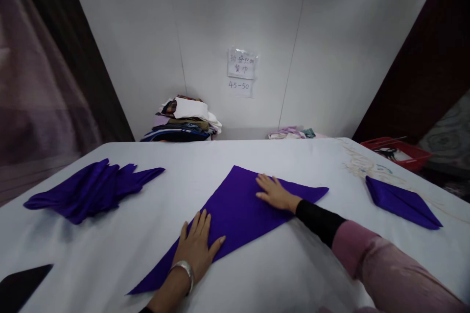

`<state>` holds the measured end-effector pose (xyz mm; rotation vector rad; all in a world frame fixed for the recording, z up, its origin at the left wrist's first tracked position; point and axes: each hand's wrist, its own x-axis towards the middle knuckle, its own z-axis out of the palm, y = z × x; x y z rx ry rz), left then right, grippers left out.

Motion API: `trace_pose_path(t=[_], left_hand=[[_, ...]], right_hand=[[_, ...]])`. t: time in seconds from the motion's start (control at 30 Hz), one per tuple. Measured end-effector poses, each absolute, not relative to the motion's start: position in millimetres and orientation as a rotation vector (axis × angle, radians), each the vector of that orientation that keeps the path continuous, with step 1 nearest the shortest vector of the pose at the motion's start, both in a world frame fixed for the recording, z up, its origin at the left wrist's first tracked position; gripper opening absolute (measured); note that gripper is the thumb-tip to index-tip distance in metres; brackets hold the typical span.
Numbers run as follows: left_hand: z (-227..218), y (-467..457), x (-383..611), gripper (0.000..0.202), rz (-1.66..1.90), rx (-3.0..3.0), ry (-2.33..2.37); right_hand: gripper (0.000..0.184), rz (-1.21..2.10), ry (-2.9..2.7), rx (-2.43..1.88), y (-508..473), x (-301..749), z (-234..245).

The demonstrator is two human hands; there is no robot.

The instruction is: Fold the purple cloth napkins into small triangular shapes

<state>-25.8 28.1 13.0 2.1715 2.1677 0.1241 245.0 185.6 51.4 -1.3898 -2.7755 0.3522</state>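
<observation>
A purple cloth napkin (238, 208) lies flat on the white table (293, 264), folded into a triangle. My left hand (196, 244), with a silver bangle at the wrist, rests palm down on the napkin's lower left part, fingers spread. My right hand (273, 193) presses flat on its upper right part, near the far corner. Neither hand grips anything.
A loose heap of purple napkins (91, 188) sits at the table's left. One folded purple napkin (402, 203) lies at the right. A dark flat object (20, 286) is at the near left edge. Stacked clothes (183, 120) and a red basket (398, 151) stand beyond the table.
</observation>
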Motion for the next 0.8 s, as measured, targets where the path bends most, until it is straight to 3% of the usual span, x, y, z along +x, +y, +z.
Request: trace_pose_path(t=[0.07,0.17,0.5,0.63,0.8], left_hand=[[12.2,28.7,-26.2,0.081,0.126,2.172,2.175],[11.0,29.2,-27.1,0.081,0.135,2.188,2.174],[6.8,29.9,-28.9,0.081,0.138,2.227,2.172],[11.2,29.0,-26.7,0.082,0.134,2.197,2.169],[14.1,26.8,-24.3,0.08,0.142,2.17,2.167]], right_hand=[[0.073,0.432,-2.884,-1.039,153.4,231.9,43.9],[0.074,0.511,-2.906,-0.957,127.5,226.7,35.8],[0.069,0.238,-2.588,-1.713,172.1,349.7,12.2],[0.058,0.044,-2.348,-2.143,187.3,422.1,2.5],[0.046,-0.105,-2.211,-2.244,197.4,471.0,9.5]])
